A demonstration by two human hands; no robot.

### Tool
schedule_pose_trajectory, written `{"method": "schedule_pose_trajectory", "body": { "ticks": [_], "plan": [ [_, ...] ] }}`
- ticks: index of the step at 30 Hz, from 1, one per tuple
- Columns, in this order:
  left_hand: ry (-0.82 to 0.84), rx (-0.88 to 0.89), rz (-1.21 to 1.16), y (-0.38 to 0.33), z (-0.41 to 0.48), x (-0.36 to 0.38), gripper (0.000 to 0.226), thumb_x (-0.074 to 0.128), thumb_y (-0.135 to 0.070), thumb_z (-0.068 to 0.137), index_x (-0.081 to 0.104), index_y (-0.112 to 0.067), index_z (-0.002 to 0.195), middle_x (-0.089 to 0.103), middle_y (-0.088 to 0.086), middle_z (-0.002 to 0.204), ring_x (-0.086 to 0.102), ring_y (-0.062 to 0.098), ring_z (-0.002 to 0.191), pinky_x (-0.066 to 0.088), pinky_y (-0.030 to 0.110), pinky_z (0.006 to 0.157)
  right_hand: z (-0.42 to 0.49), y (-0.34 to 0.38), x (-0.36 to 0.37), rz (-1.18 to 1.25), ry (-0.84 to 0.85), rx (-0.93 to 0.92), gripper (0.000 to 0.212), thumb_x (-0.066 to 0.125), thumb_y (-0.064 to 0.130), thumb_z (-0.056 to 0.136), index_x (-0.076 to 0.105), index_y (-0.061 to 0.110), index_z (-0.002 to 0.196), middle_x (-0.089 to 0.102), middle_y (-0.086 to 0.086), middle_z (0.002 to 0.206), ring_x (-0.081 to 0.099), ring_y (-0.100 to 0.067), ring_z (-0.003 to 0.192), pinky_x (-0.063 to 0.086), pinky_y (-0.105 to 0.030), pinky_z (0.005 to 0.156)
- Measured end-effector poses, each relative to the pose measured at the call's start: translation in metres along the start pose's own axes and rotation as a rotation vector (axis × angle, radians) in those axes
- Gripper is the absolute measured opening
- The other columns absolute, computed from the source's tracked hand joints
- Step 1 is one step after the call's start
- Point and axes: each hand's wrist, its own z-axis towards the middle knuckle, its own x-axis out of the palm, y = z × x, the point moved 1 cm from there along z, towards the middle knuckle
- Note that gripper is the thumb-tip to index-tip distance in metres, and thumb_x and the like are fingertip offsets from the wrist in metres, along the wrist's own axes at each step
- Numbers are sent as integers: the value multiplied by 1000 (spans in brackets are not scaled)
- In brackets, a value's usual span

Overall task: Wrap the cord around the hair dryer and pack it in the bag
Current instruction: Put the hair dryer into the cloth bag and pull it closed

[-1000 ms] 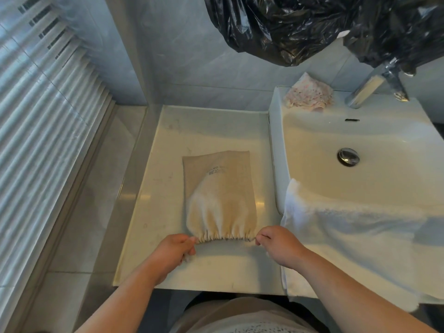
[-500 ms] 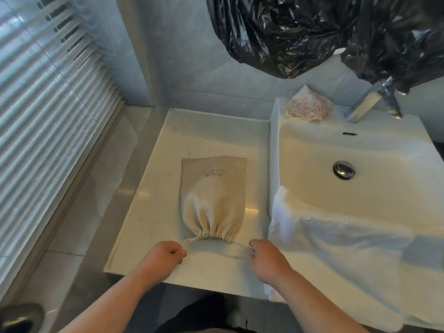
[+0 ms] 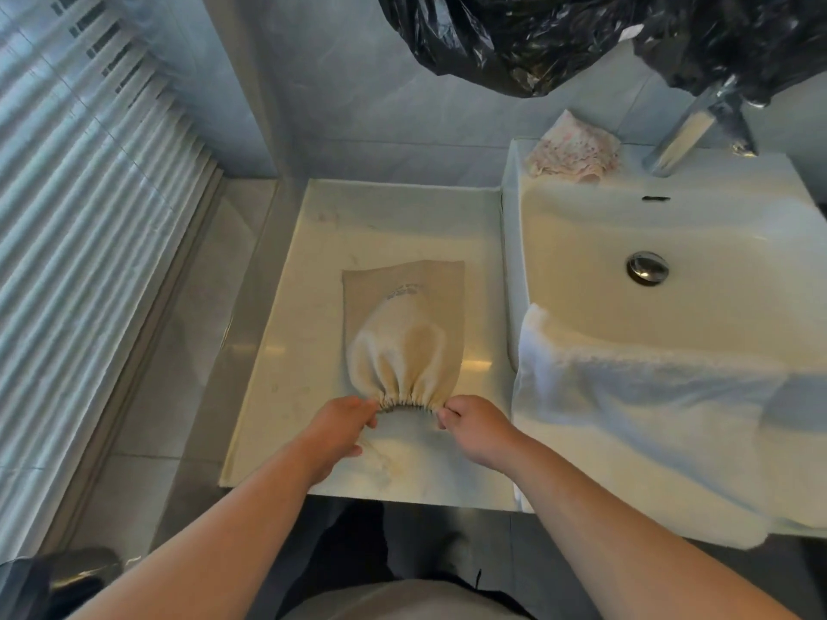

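A beige drawstring bag [image 3: 405,324] lies on the pale counter [image 3: 309,351], bulging in its near half; its contents are hidden, so no hair dryer or cord shows. The bag's mouth is gathered tight at the near end. My left hand [image 3: 340,425] pinches the left end of the gathered mouth, and my right hand [image 3: 476,425] pinches the right end. A loose length of pale drawstring [image 3: 380,463] lies on the counter below my left hand.
A white basin [image 3: 671,243] with a drain stands to the right, a white towel [image 3: 649,422] draped over its front edge. A crumpled pink cloth [image 3: 575,147] and a chrome tap [image 3: 689,132] sit at the back. Black plastic [image 3: 537,33] hangs above. Window blinds [image 3: 80,239] at left.
The bag's mouth has drawn in from a wide gather to a narrow bunch. My hands pulled apart on the drawstrings, then came back in to the mouth's two ends.
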Motion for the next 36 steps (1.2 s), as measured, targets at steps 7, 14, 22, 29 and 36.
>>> {"method": "schedule_pose_trajectory", "body": {
  "ticks": [7, 14, 22, 29, 36],
  "plan": [
    [49, 159, 238, 4, 20, -33, 31, 58, -33, 97, 67, -6, 83, 61, 4, 78, 53, 17, 74, 43, 31, 70, -1, -4, -4, -89, -30, 0, 30, 43, 23, 97, 65, 8, 83, 65, -11, 86, 58, -26, 79, 39, -31, 66],
    [105, 217, 420, -9, 29, -43, 30, 58, -27, 96, 62, -8, 72, 52, 3, 65, 46, 14, 60, 36, 28, 56, 4, -14, -14, -128, -126, 36, 35, 46, 29, 97, 52, 31, 62, 57, 7, 70, 57, -16, 72, 47, -36, 68],
    [-28, 567, 651, -73, 79, -36, 50, 61, -29, 94, 51, -15, 140, 50, 6, 146, 47, 31, 133, 34, 35, 111, -27, -7, 9, 361, -715, 257, 24, 55, 25, 91, 60, 7, 77, 59, -2, 77, 57, -21, 73, 41, -34, 62],
    [165, 540, 751, -61, 68, -6, 28, 69, -43, 84, 63, -20, 98, 61, 3, 95, 60, 19, 84, 45, 30, 72, -30, -7, 37, 767, -372, 426, 36, 47, 40, 96, 62, 8, 90, 62, -10, 84, 56, -21, 66, 46, -34, 61],
    [-246, 479, 686, -58, 102, -46, 54, 75, -41, 81, 64, -7, 121, 65, 18, 118, 60, 35, 112, 44, 41, 98, -5, -16, 13, 1113, -362, 476, 36, 57, 49, 90, 65, 21, 112, 75, -6, 103, 70, -25, 95, 57, -42, 87]
  ]
}}
